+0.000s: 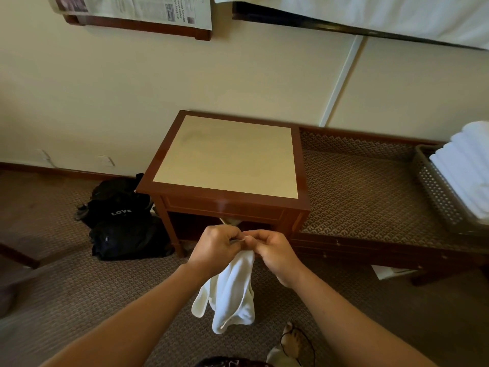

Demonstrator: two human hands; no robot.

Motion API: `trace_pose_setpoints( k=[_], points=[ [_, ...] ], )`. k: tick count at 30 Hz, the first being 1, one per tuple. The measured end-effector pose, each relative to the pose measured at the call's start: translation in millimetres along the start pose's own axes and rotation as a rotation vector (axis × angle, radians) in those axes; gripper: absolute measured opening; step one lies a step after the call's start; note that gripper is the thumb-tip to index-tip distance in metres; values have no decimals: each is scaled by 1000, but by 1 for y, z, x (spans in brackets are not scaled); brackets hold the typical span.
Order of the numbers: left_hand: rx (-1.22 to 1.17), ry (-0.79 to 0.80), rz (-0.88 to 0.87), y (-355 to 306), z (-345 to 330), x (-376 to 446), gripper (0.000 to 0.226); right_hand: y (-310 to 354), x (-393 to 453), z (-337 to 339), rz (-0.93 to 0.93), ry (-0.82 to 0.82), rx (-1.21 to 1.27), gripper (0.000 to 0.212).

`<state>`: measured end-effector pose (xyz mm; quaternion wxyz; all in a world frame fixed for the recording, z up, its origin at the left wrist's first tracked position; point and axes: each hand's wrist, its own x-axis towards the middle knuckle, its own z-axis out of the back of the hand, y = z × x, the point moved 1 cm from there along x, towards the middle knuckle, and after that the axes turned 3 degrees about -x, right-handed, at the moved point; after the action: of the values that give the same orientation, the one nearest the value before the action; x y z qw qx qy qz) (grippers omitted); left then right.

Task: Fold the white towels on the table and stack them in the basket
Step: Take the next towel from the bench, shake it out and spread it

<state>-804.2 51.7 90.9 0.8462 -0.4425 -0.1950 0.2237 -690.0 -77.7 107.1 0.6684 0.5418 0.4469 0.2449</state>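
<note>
White towel (pixel 230 290) hanging before worktop (pixel 225 154), top edge pinched by left hands (pixel 215 247) and right hands (pixel 275 254); basket (pixel 436 192) right of worktop.

The bench (pixel 225 157) is showing a glossy red-brown wood frame around a matt cream inlay. The towel (pixel 230 292) is hanging as soft, nubby white cloth. The basket (pixel 436 192) is presenting perforated grey plastic. The carpet (pixel 357 186) is appearing woven and rough.

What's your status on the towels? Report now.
Both hands, left and right, pinch one white towel, hanging unfolded before the table. Basket at right holds folded towels. Nothing in the way.
</note>
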Motion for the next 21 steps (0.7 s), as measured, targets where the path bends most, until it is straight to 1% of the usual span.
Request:
trace_pose_setpoints(
  k=[3,6,7,8,10,12,14,16,19,21],
  points=[
    [-56,4,15,0,-2,-8,4,0,1,-2,41,-103,-98,16],
    [-167,72,123,-4,-3,-15,20,1,0,1,110,-222,-240,20],
    [-205,83,160,-5,-3,-15,22,1,-1,2,136,-248,-283,21],
    [-230,76,189,-6,-4,-16,19,2,-2,2,165,-269,-322,22],
    [-242,25,240,-5,-6,-17,6,6,-2,3,226,-316,-379,23],
    [-238,2,276,-1,-8,-20,7,14,-4,6,284,-370,-387,20],
    [-226,21,292,4,-13,-24,8,27,-7,11,336,-373,-378,20],
    [-175,41,272,6,-21,-27,8,40,-9,17,366,-337,-396,20],
    [-151,24,202,5,-37,-29,2,58,-15,21,385,-283,-458,21],
    [-138,26,152,5,-48,-28,8,65,-20,21,399,-253,-511,22]
  ],
)
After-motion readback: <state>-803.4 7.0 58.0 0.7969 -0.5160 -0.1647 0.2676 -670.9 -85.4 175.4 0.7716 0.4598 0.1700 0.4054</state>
